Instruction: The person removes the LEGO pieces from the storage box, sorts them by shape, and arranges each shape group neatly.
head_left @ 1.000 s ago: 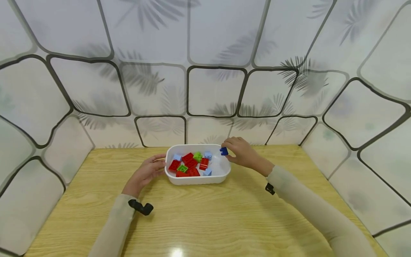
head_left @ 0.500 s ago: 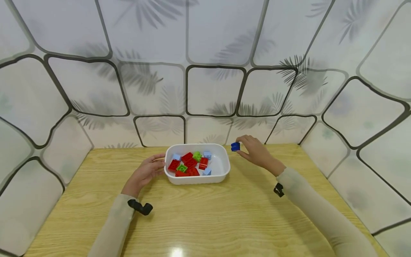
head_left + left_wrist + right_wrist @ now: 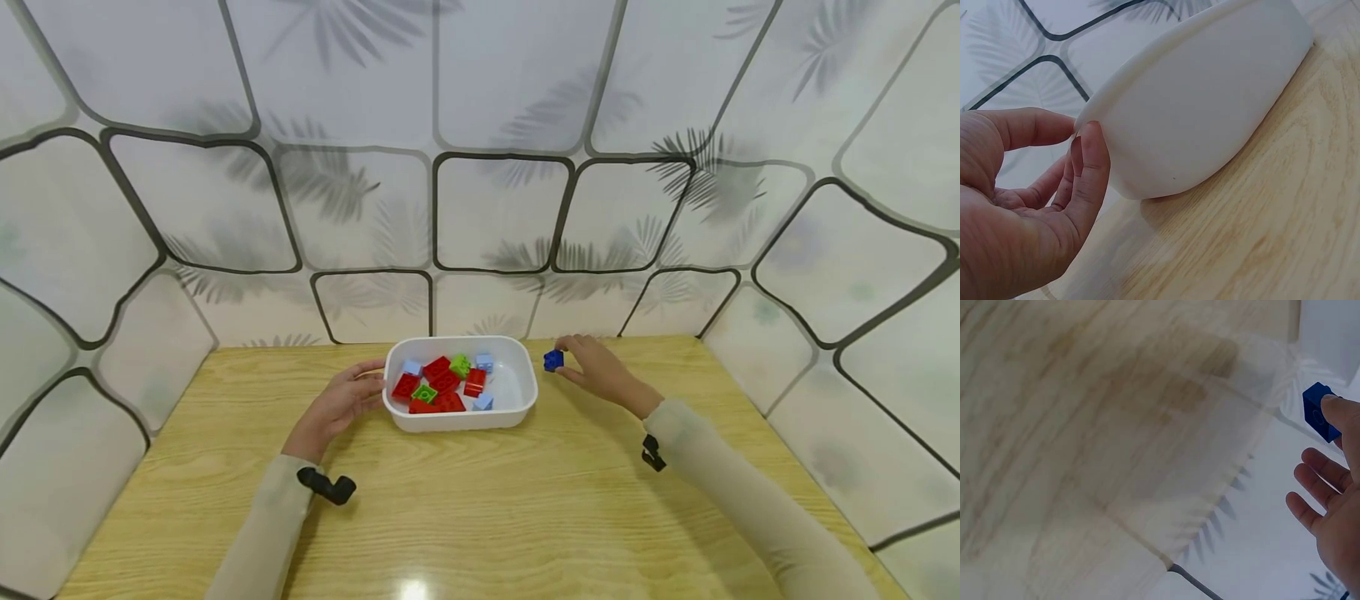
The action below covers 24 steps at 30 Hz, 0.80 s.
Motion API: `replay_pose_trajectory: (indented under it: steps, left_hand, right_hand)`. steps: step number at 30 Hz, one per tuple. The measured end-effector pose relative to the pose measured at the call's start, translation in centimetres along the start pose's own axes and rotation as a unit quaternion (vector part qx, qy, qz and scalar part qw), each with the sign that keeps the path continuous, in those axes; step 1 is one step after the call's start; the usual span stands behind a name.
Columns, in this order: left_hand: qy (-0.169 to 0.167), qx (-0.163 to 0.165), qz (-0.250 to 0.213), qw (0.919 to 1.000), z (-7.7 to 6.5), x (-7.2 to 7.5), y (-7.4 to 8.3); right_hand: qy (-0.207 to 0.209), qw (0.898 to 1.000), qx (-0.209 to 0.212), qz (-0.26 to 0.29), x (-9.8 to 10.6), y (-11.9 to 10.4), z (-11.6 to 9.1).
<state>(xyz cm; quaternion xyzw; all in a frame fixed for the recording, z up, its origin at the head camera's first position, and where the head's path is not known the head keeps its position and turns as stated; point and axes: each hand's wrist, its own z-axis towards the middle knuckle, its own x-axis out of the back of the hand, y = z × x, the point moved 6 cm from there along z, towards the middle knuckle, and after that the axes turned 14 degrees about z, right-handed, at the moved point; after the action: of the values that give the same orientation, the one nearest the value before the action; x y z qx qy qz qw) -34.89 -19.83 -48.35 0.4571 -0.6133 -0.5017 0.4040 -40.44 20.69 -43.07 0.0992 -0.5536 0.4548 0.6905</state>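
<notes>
Looks smooth, with a soft sheen, on the white, round-cornered plastic tub; hard and smooth on the dark-blue, studded plastic brick; wood-grained, glossy on the pale yellow-brown tabletop; matt on the beige cloth sleeves.

The head view is bright and evenly lit, with a white glare spot on the table at its lower edge, a soft shadow beside the right sleeve and wide-angle stretching towards the sides. Both wrist views are dimmer; in the right, hazy one, wood grain blurs while the blue brick looks crisper.
</notes>
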Motion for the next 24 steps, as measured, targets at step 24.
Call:
replay_pose_trajectory:
  steps: [24]
  left_hand:
    - [-0.006,0.001,-0.001,1.0,-0.2,0.0,0.2]
  right_hand:
    - [-0.037,0.999,-0.033,-0.011,-1.5,1.5,-0.8]
